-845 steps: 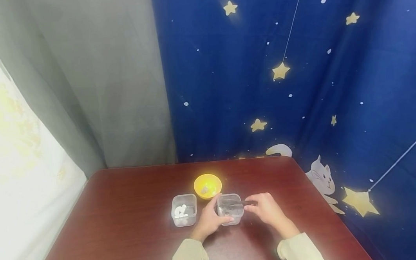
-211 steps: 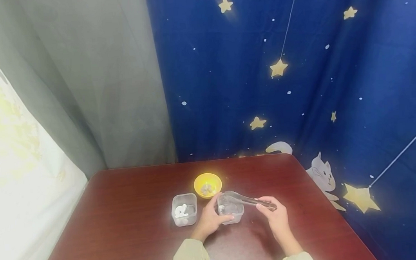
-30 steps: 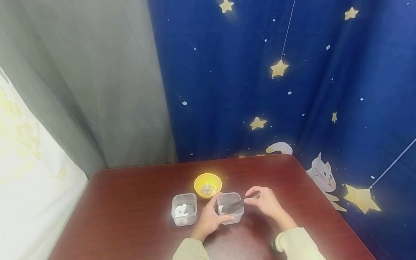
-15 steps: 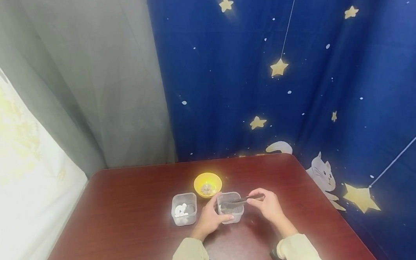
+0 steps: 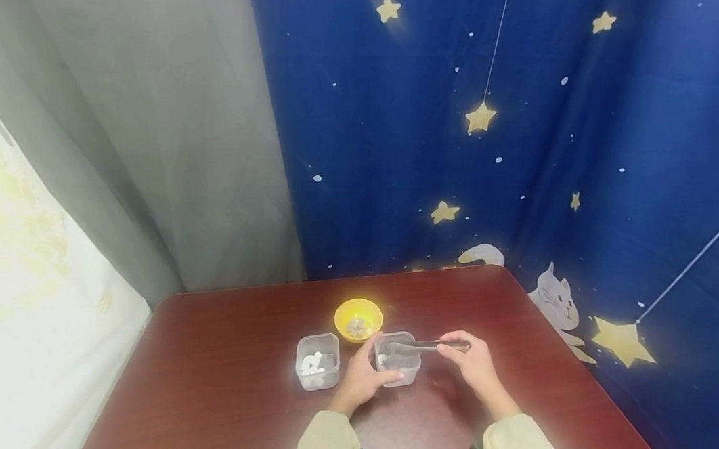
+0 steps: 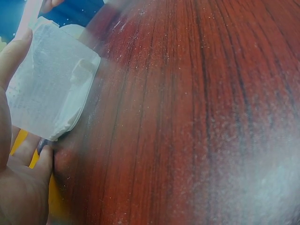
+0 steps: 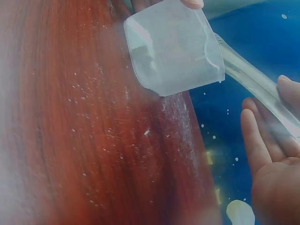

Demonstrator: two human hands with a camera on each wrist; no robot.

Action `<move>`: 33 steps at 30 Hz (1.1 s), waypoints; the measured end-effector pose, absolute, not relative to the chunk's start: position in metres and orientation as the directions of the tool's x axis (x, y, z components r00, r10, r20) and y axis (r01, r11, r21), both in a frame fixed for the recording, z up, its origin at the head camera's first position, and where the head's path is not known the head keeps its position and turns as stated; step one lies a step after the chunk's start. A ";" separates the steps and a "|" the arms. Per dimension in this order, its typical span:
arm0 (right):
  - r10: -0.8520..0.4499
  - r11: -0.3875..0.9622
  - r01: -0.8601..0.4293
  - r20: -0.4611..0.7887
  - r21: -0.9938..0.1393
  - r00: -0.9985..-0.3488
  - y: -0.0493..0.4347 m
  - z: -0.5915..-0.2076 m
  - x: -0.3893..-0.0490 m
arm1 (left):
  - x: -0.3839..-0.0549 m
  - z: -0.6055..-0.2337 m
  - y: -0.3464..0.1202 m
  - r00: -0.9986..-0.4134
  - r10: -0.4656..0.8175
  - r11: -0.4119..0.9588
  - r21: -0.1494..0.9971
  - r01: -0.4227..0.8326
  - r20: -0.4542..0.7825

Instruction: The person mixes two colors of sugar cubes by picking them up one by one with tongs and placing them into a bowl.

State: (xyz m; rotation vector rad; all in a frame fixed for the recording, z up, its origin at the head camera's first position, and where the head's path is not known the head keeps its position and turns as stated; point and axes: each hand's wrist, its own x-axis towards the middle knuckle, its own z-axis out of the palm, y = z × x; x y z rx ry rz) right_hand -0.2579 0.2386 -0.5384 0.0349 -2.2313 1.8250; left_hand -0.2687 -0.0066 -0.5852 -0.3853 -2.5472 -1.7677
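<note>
My left hand (image 5: 360,379) grips a clear square plastic container (image 5: 407,379), thumb on the near side and fingers round the far side. Metal tongs (image 5: 428,345) are held between the thumb and fingers of my right hand (image 5: 475,362), their far end inside that container. In the right wrist view the tongs (image 7: 258,80) slant over the container's rim, and the container (image 7: 173,51) looks frosted. A few pale bits show at its bottom, too blurred to name. Just behind my left hand stands a yellow bowl (image 5: 342,319) with several small pale pieces (image 5: 356,328) in it.
Left of my left hand stands a second clear container (image 5: 303,375) with several white pieces (image 5: 312,364). All of it is on a dark red-brown wooden table (image 5: 234,394). Behind the table hang a grey curtain (image 5: 209,158) and a blue starry curtain (image 5: 390,114).
Over the last second my right hand has drawn back to the right and the tongs have turned. My left hand stays in place. The bowl holds more pale pieces than 28 seconds ago.
</note>
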 end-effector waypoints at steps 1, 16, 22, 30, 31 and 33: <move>0.154 0.193 -0.181 0.212 -0.964 -0.965 0.238 -0.539 -0.257 | -0.269 -0.585 -0.007 -0.970 0.191 0.330 0.920 0.210 0.153; 0.246 0.011 -0.234 0.230 -0.972 -0.942 0.227 -0.527 -0.260 | -0.269 -0.588 -0.005 -0.971 0.184 0.330 0.921 0.206 0.152; 0.270 -0.099 -0.260 0.225 -0.961 -0.936 0.218 -0.513 -0.264 | -0.268 -0.588 -0.005 -0.971 0.185 0.334 0.919 0.207 0.152; 0.300 -0.170 -0.326 0.267 -0.930 -0.916 0.202 -0.493 -0.275 | -0.269 -0.587 -0.005 -0.969 0.185 0.339 0.914 0.222 0.166; 0.302 -0.177 -0.340 0.277 -0.924 -0.912 0.200 -0.490 -0.276 | -0.268 -0.587 -0.005 -0.968 0.186 0.342 0.913 0.224 0.167; 0.305 -0.187 -0.366 0.300 -0.912 -0.904 0.195 -0.485 -0.279 | -0.268 -0.587 -0.005 -0.967 0.190 0.346 0.910 0.229 0.171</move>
